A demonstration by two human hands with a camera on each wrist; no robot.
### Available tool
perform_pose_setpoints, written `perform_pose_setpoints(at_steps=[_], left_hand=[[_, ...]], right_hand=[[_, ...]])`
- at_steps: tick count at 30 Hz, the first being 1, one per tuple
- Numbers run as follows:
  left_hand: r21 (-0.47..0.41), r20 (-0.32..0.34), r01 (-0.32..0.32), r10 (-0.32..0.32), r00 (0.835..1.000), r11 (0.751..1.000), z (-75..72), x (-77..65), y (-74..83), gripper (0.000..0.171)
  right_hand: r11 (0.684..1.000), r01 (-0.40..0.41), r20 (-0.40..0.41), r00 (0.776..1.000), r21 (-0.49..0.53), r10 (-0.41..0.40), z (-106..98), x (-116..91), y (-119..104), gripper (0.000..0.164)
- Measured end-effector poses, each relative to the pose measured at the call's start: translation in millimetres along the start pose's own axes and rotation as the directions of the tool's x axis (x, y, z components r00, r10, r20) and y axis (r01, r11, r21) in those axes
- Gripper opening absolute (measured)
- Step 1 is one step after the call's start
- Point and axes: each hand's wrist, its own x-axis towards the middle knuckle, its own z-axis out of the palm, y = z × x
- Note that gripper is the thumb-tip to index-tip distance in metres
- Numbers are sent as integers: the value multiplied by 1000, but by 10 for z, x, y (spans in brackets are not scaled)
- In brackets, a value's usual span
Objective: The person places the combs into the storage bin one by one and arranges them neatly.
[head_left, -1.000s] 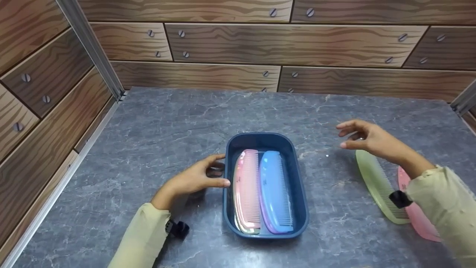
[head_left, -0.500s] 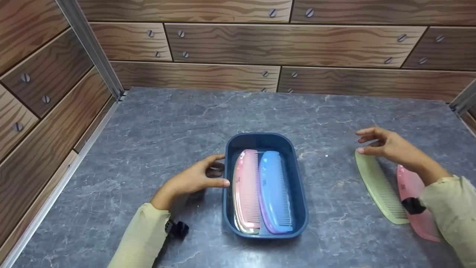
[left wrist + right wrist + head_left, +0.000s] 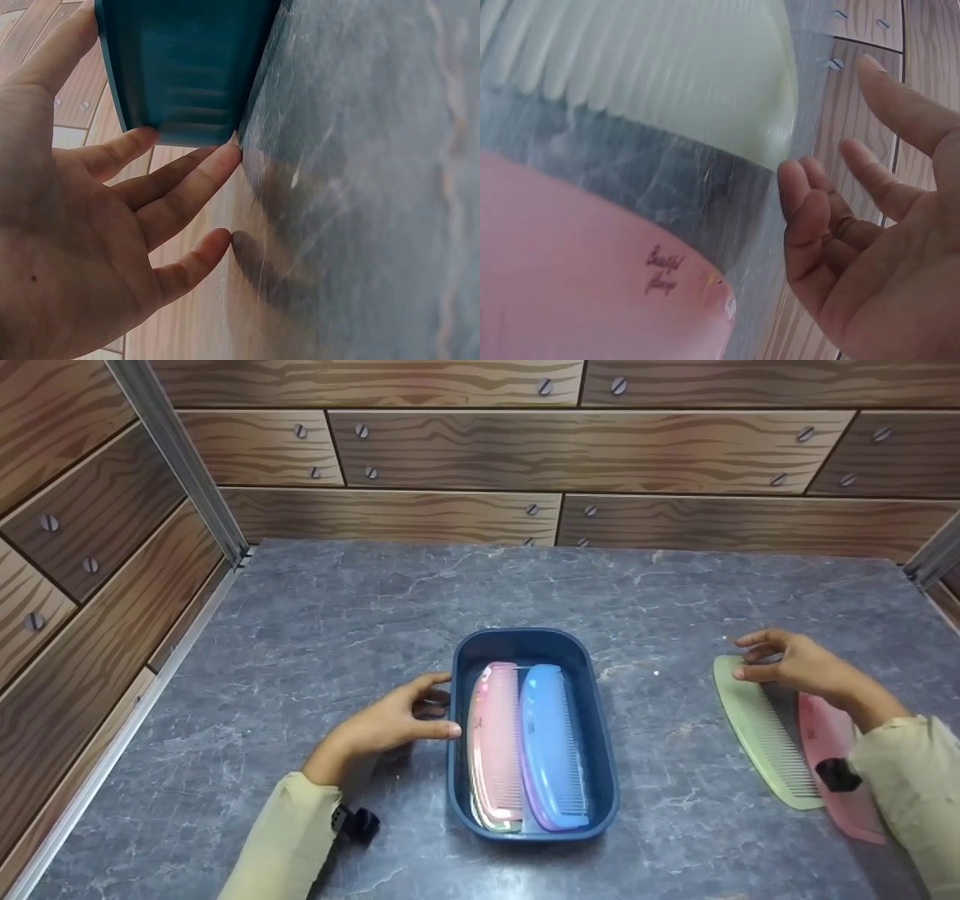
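Note:
My left hand is at the left wall of a dark blue plastic box. Its thumb lies along the rim and the other fingers are spread loosely, fingertips near the box's base in the left wrist view. Inside the box, a pink comb and a blue comb lie side by side, with the edges of other combs showing beneath. Over the top end of a light green comb hovers my right hand, fingers relaxed. In the right wrist view its fingertips are right at the comb's end, gripping nothing.
Another pink comb lies right of the green one, partly hidden by the right wrist and its black camera. The grey marbled table is bounded by wood-patterned panels at the back and left.
My right hand has moved right and down to the top end of the green comb. The left hand stays at the box, and the combs in it have not moved.

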Motion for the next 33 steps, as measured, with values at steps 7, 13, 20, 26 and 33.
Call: perform_pose_setpoints(at_steps=[7,13,20,26,33], left_hand=[[-5,-6,1,-1,1000,1000,14,-8,-8,86],[-9,-6,-2,2,1000,1000,14,-10,19,87],[-2,-8,14,-14,1000,1000,2,-13,28,87],[3,3,-7,7,1000,1000,-3,-9,2,88],[13,0,-2,2,1000,1000,-7,-6,1,87]], right_hand=[[999,-14,8,1000,-31,14,28,0,63,68],[998,-10,13,1000,-65,11,25,13,63,70],[999,-24,50,998,-49,26,39,6,53,80],[999,-30,70,997,-32,33,71,21,77,81],[998,-32,60,998,-48,35,98,32,77,82]])
